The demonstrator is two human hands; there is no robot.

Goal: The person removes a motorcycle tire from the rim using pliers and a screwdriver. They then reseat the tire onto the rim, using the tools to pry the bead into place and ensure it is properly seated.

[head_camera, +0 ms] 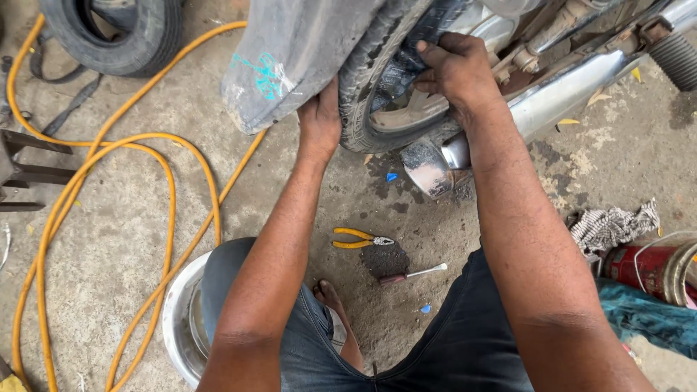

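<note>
A motorcycle's rear tyre [361,87] sits at the top centre, under a grey mudguard [290,51] with teal marks. My left hand [321,120] grips the tyre's left edge, beside the mudguard. My right hand [456,69] presses on the tyre's right side, fingers curled over the rubber near the rim. A chrome exhaust pipe [559,94] runs right of the wheel, its end [428,167] just below my right wrist. My knees and one bare foot [330,296] show at the bottom.
Yellow-handled pliers [359,238] and a screwdriver [410,275] lie on the concrete between my arms. An orange hose [109,145] loops across the left. A spare tyre [116,33] lies top left, a metal bowl [178,319] under my left knee, a rag [610,226] and red cylinder [642,265] at right.
</note>
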